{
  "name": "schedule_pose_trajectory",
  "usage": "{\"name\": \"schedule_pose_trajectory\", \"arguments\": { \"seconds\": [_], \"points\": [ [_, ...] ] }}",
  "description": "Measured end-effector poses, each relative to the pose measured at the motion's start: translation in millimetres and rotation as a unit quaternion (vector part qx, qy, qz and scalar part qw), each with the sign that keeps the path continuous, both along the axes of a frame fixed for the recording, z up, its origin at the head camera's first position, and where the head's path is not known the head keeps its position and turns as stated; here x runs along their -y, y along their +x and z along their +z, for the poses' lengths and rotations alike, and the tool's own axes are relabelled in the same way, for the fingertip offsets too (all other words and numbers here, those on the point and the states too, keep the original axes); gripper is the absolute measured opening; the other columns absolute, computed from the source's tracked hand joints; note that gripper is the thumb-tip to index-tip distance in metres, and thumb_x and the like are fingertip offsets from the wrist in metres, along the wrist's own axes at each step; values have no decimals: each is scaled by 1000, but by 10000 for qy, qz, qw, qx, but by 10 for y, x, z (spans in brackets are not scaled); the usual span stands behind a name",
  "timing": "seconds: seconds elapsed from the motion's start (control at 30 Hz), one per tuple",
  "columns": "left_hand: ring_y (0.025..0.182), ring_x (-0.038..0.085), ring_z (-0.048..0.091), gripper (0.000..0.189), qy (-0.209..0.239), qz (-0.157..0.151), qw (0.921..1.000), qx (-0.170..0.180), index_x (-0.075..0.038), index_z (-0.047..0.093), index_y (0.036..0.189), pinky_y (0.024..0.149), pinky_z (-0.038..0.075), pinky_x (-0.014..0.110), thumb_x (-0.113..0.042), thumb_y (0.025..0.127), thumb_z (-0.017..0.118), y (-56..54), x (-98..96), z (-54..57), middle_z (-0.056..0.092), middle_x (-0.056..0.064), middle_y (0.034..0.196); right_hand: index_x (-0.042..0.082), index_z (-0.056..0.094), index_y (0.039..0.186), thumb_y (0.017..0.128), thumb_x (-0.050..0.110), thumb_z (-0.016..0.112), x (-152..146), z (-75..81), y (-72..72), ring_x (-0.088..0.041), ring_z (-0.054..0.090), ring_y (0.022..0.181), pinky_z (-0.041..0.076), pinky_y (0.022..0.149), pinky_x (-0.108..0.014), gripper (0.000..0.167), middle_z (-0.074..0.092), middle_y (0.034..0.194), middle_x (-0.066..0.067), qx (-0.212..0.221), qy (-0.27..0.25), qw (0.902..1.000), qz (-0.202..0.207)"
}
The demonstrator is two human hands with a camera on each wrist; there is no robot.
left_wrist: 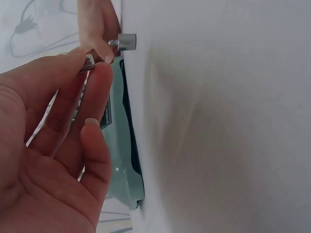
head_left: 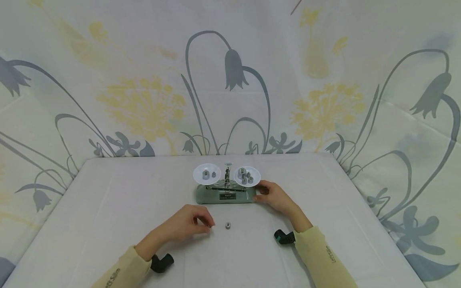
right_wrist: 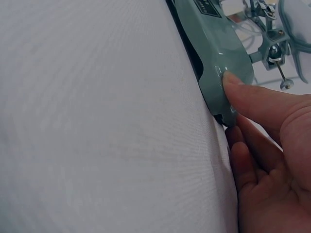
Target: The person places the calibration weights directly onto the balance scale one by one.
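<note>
A green balance scale (head_left: 209,195) with two white pans stands at the middle of the table. My right hand (head_left: 278,197) grips the right end of its base, the thumb (right_wrist: 252,101) on the front face and the fingers behind. In front of the scale, my left hand (head_left: 185,224) pinches a small metal weight (left_wrist: 88,63) between thumb and index finger. Just right of that hand, another metal weight (head_left: 228,226) stands upright on the table. Two weights sit on the left pan (head_left: 197,176), several on the right pan (head_left: 256,177).
White cloth (head_left: 108,208) covers the table, and a flower-printed curtain (head_left: 230,116) rises behind and at both sides. Black wrist-worn camera pieces stick out beside the left sleeve (head_left: 124,270) and the right sleeve (head_left: 320,256).
</note>
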State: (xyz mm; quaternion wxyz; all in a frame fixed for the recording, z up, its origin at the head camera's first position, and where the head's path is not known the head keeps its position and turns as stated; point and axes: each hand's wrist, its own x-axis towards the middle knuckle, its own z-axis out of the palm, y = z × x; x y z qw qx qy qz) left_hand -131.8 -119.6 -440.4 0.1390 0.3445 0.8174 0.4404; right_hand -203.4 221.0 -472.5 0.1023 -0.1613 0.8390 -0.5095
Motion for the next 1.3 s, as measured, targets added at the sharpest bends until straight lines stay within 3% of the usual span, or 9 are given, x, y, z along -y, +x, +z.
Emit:
{"name": "schedule_pose_trajectory", "arguments": {
  "seconds": [0.33,0.57,0.8,1.1,1.3],
  "points": [
    [84,10,59,11,79,106,9994,-307,-12,76,94,70,51,26,-5,86,77,-50,87,74,69,-11,92,-4,58,133,84,9,78,0,-8,6,-37,51,128,40,109,-51,54,59,133,-20,32,-47,10000,-21],
    [85,10,60,11,78,211,9994,-255,-9,76,97,72,51,26,-6,87,76,-65,127,170,72,1,93,-4,58,132,84,9,78,2,4,15,-37,52,128,40,108,-51,53,59,132,-20,-6,8,10000,-35],
    [85,9,63,11,167,286,9982,-494,-10,76,98,70,51,27,-7,87,76,-139,196,251,70,-4,92,-4,57,133,85,9,77,14,28,24,-37,51,129,40,109,-50,54,59,133,-20,17,-8,10000,-25],
    [85,10,63,14,113,544,9965,-627,-21,75,95,70,51,27,-9,88,76,-226,269,461,70,-1,92,-4,57,133,83,8,78,15,25,14,-36,52,128,40,109,-50,55,59,133,-19,65,3,10000,-69],
    [85,12,65,16,196,618,9951,-742,-21,74,95,70,51,28,-7,87,76,-303,298,567,69,-5,92,-4,58,131,83,8,78,5,14,4,-36,53,126,41,108,-50,54,60,131,-19,2,49,10000,-69]
  ]
}}
